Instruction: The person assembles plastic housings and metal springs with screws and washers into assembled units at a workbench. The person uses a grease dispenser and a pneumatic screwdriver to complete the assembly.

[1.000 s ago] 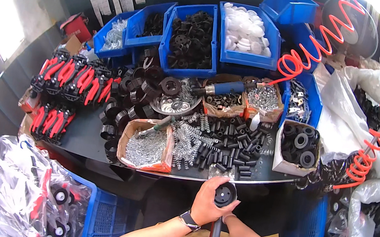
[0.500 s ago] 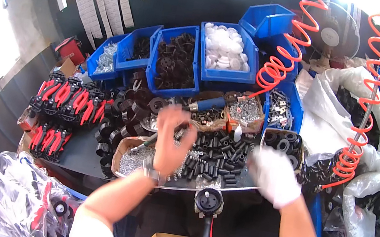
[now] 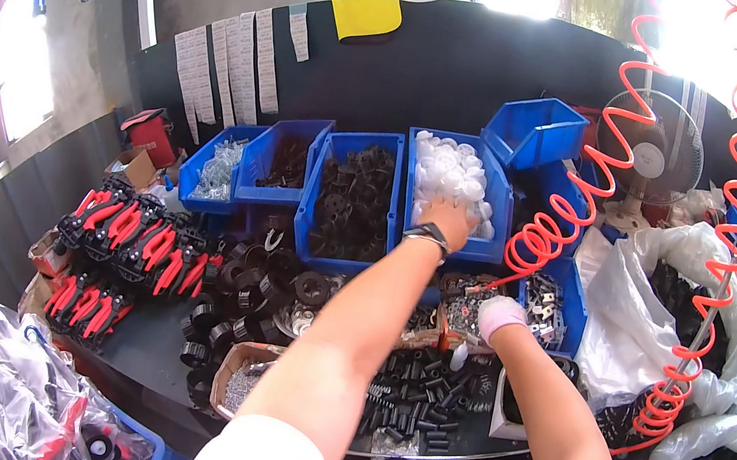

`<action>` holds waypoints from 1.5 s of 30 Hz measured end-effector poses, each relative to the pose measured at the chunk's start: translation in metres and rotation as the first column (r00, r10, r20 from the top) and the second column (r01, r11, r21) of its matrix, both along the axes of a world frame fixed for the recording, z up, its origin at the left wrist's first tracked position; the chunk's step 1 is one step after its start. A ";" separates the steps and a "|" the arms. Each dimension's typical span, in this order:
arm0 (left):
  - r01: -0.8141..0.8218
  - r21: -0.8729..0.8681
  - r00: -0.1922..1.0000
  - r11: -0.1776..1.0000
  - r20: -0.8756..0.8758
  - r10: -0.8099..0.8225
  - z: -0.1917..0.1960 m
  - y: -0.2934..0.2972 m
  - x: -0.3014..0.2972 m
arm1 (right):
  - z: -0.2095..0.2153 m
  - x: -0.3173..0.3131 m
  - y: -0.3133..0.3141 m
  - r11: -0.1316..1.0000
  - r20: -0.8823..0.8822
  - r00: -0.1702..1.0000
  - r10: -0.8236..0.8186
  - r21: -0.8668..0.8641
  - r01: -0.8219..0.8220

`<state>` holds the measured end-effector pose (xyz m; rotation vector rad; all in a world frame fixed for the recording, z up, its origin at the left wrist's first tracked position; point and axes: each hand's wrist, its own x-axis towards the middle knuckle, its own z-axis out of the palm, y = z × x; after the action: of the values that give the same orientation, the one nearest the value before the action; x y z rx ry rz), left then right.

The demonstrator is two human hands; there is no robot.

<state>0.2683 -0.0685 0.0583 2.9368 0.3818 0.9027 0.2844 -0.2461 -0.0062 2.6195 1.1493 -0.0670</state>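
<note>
- White plastic caps (image 3: 454, 170), small, round and glossy, heaped in a blue plastic bin (image 3: 499, 216) at the back of the round dark worktable (image 3: 141, 343).
- Left hand (image 3: 449, 220), with a dark wristwatch (image 3: 428, 234), reaching into that bin, fingers curled down among the caps; whether a cap is pinched, impossible to tell.
- Right hand (image 3: 499, 314), in a pale glove, resting in front of the bin over a small carton of shiny metal bits (image 3: 463, 318); grip state hidden, cannot tell.
- Left of the bin: a second blue bin of black ribbed plastic parts (image 3: 354, 198), then two more blue bins.
- Right of the bin: a coiled orange air hose (image 3: 555, 225), springy and smooth, trailing just beside the bin's wall.
- In front of the bin: black rubbery cylinders (image 3: 418, 396) scattered loose, and black wheel-like rings (image 3: 263, 295).
- Far left of the bin: rows of red-and-black handled tools (image 3: 130, 237).
- Likely risk: loose, slippery caps spilling over the bin's rim if scooped too fast.
- Likely risk: the forearm stretched across the clutter brushing small metal parts off the table edge.
- Likely risk: the hose coil snagging a wrist on withdrawal.
</note>
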 end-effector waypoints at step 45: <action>-0.247 -0.004 0.961 0.969 -0.128 0.245 -0.082 0.056 -0.287 | 0.020 -0.234 -0.149 0.244 0.000 0.700 0.714 0.937 -0.249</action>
<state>-0.0188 -0.0128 -0.0237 2.9825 0.7730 0.7285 0.0508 -0.3947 0.0137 2.8721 2.8918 0.1628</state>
